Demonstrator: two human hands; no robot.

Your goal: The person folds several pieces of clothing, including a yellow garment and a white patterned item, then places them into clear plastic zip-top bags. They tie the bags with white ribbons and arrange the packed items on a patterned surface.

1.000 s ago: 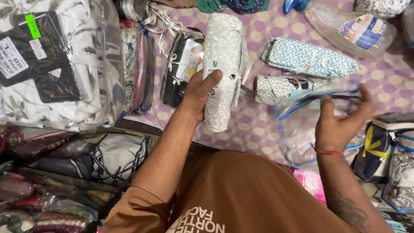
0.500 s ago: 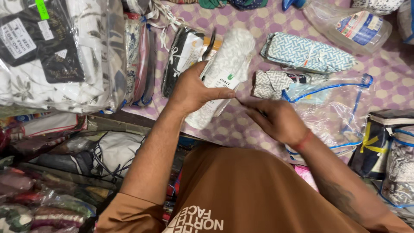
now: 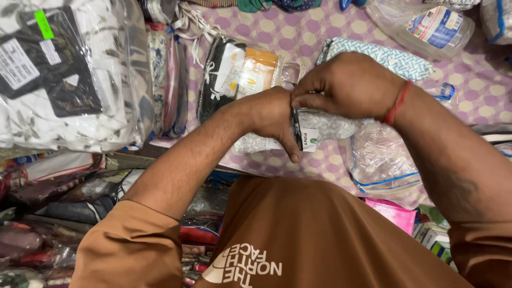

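Our two hands meet at the centre of the view. Our left hand (image 3: 274, 120) is closed around a clear-wrapped white patterned packet (image 3: 320, 128), thumb pointing down toward 6 o'clock, and our right hand (image 3: 349, 85), a red thread (image 3: 397, 102) on its wrist, pinches the packet's top edge with narrowed fingers. A small white label with a green mark (image 3: 308, 140) sits on the packet's lower end. The packet is held just above the lilac dotted cloth (image 3: 320, 32).

At 9 to 10 o'clock lies one large clear bag of white leaf-print fabric (image 3: 106, 96), bearing a black card (image 3: 69, 80), a white rectangular label (image 3: 16, 66) and a small green tag (image 3: 44, 24). Toward 11 o'clock lies one dark packet with a white and orange card (image 3: 240, 72). At 1 o'clock lies one teal-and-white patterned roll (image 3: 389, 56), and beyond it one clear bag with a blue and white label (image 3: 434, 26). At 4 o'clock lies one empty clear zip bag with a blue edge (image 3: 381, 160), with a pink packet (image 3: 394, 213) below it. Dark red wrapped bundles (image 3: 32, 250), too jumbled to count, pile at 8 o'clock.
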